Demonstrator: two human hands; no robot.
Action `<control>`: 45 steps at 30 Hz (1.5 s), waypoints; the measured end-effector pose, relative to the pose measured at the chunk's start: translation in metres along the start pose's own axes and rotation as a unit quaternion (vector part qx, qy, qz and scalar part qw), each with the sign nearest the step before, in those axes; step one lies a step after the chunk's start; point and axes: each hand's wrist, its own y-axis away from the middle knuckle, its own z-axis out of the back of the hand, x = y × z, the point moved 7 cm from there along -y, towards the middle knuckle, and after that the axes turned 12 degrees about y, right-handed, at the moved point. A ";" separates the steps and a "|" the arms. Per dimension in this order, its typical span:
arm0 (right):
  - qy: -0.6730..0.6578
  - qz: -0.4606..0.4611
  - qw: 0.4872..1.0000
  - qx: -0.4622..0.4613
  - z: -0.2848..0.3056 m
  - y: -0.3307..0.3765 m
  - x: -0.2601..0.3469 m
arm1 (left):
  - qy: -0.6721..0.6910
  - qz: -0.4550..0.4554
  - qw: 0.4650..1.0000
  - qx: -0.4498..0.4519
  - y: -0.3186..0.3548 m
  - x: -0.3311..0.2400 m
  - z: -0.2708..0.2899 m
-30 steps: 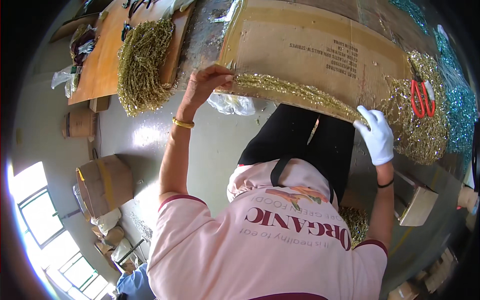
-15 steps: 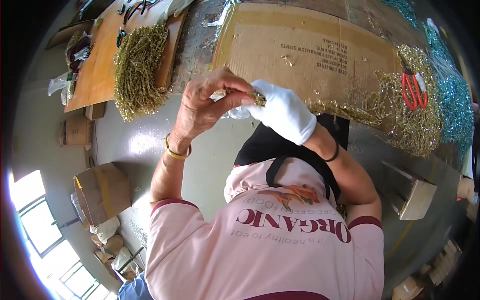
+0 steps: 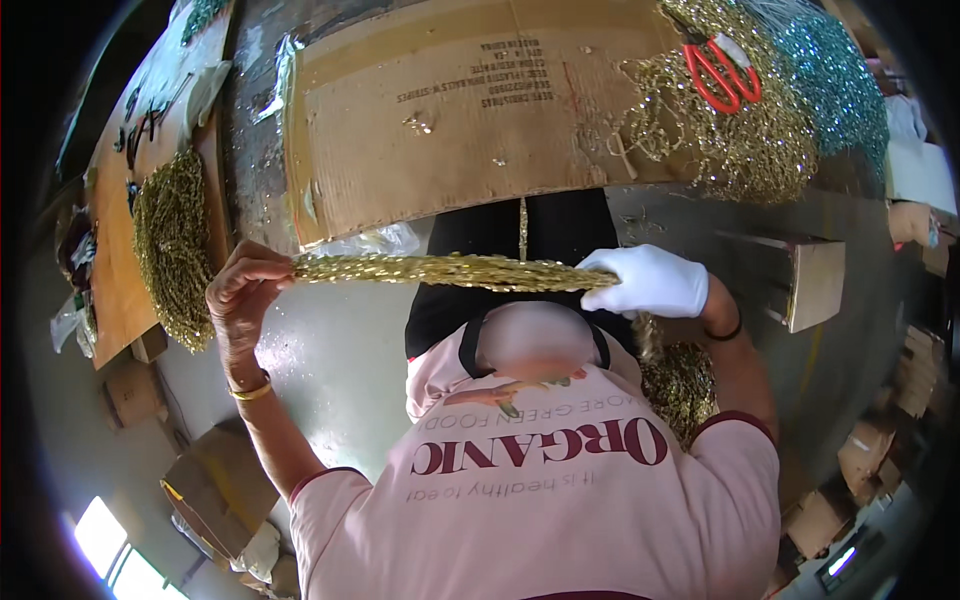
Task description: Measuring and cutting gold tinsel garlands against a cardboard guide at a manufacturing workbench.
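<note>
A thick strand of gold tinsel (image 3: 450, 271) stretches level between my two hands in front of my chest. My bare left hand (image 3: 245, 292) pinches its left end; a gold bangle sits on that wrist. My right hand (image 3: 650, 281), in a white glove, is closed around its right end, and more gold tinsel hangs below it toward a heap (image 3: 680, 385) at my right side. A flat sheet of brown cardboard (image 3: 450, 110) lies on the table just beyond the strand.
A pile of gold tinsel (image 3: 740, 140) with red-handled scissors (image 3: 722, 72) on it lies at the table's right, beside teal tinsel (image 3: 835, 85). Another gold heap (image 3: 172, 245) rests on a wooden board at left. Cardboard boxes (image 3: 215, 490) stand on the floor.
My hands were together half a second ago; they have moved apart, drawing the gold strand out straight between them.
</note>
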 end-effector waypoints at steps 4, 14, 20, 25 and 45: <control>-0.223 0.018 0.973 0.061 -0.001 0.013 -0.016 | 0.050 0.060 0.997 0.027 -0.003 0.031 -0.002; 0.013 0.003 0.991 -0.135 0.036 -0.003 -0.037 | 0.039 0.101 0.994 -0.022 0.014 0.061 0.006; 0.379 0.112 0.800 -0.451 0.062 -0.009 -0.009 | -0.040 0.113 0.990 -0.075 0.011 0.085 0.013; 0.435 0.124 0.751 -0.482 0.065 -0.030 -0.003 | 0.038 0.102 0.987 -0.120 0.019 0.103 0.026; 0.419 0.140 0.739 -0.509 0.065 -0.022 -0.008 | -0.032 0.118 0.985 -0.122 0.017 0.106 0.030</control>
